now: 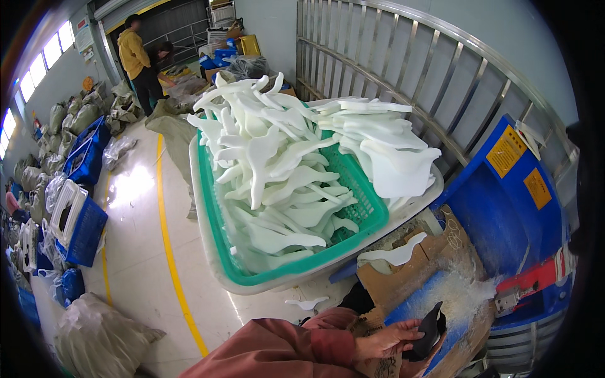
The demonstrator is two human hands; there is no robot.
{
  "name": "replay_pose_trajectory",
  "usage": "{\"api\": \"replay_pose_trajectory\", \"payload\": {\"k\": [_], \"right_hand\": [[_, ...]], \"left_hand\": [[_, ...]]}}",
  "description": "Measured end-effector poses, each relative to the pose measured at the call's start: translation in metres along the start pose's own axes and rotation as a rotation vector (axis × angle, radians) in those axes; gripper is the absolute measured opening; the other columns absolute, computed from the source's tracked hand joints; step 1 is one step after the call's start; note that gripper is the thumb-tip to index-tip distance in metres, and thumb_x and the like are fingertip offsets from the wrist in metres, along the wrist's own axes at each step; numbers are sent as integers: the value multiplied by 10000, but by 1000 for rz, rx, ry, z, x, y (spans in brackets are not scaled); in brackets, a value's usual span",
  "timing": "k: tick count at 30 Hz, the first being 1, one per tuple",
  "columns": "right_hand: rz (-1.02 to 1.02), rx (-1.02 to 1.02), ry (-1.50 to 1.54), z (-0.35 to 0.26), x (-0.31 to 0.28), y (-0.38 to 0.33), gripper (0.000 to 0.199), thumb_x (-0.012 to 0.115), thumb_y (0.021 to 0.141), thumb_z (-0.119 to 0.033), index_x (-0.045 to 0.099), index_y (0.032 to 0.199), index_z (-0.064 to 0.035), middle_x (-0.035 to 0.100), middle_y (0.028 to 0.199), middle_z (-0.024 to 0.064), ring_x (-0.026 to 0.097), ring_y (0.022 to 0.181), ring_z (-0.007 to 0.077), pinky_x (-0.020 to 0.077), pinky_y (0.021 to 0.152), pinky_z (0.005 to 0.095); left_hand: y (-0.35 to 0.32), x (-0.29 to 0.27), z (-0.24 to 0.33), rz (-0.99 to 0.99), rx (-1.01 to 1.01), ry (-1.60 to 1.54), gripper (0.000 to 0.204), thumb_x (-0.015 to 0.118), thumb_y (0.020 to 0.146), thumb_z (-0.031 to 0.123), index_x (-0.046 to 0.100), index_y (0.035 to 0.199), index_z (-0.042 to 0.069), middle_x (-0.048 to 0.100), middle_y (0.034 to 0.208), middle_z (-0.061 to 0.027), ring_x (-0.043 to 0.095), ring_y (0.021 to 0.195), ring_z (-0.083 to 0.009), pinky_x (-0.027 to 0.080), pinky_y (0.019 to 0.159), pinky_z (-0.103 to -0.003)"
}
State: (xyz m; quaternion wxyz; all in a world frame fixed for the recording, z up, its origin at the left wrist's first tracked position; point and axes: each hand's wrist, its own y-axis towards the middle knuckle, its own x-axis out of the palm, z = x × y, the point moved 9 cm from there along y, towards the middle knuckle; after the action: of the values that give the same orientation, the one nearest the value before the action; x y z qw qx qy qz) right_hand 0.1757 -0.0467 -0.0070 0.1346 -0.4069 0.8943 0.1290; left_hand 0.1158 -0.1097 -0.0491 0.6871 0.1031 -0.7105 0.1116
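My left hand, in a dusty-red sleeve, comes in from the lower edge. Its thumb and fingers are pinched on a black curved piece with a pointed tip; the exact kind is unclear. Below the hand lies a blue surface strewn with pale dust, beside torn brown cardboard. A single white curved piece rests on the cardboard. Ahead stands a green plastic basket heaped with white curved, foam-like pieces. More white pieces are stacked to its right. My right hand does not show.
A red bar-shaped machine part juts in at right beside an upright blue panel. Metal railings line the wall. Blue crates and sacks stand left. A person in a yellow top stands far back, near another bent person.
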Motion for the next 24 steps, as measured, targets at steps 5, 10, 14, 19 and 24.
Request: {"api": "replay_pose_trajectory", "payload": {"k": [5, 10, 14, 19, 24], "right_hand": [[16, 19, -79, 5, -4, 1, 593, 635, 867, -133, 387, 1385, 13, 497, 1316, 226, 521, 1165, 338, 432, 977, 397], [43, 34, -156, 11, -15, 0, 530, 623, 882, -147, 438, 1353, 11, 527, 1279, 234, 541, 1123, 359, 445, 949, 400], [66, 54, -229, 18, -27, -4, 484, 612, 893, -158, 478, 1327, 10, 552, 1249, 240, 557, 1089, 375, 456, 928, 402], [84, 71, -355, 26, -39, -5, 433, 600, 908, -173, 529, 1295, 8, 582, 1212, 248, 577, 1047, 396, 468, 900, 405], [221, 380, -622, 61, -85, -9, 385, 582, 929, -202, 581, 1262, -10, 620, 1157, 251, 596, 1004, 412, 484, 860, 402]], "left_hand": [[-4, -4, 0, -16, -19, -27, 328, 616, 925, 31, 536, 1237, 95, 652, 1072, -17, 670, 891, -87, 580, 698, -177], [0, -14, 6, 36, 0, 27, 336, 629, 914, 21, 541, 1227, 107, 664, 1038, -10, 672, 862, -75, 580, 643, -182], [-4, -20, 9, 14, -31, 50, 331, 637, 912, 39, 548, 1219, 123, 659, 1025, 6, 661, 861, -66, 565, 656, -178], [-8, -18, 1, 55, -108, 38, 365, 648, 898, 18, 554, 1230, 135, 659, 965, 50, 655, 765, -33, 540, 555, -145], [-6, -14, 11, -88, -123, 248, 365, 627, 912, 53, 557, 1267, 101, 657, 1048, 6, 648, 881, -72, 546, 677, -216]]}}
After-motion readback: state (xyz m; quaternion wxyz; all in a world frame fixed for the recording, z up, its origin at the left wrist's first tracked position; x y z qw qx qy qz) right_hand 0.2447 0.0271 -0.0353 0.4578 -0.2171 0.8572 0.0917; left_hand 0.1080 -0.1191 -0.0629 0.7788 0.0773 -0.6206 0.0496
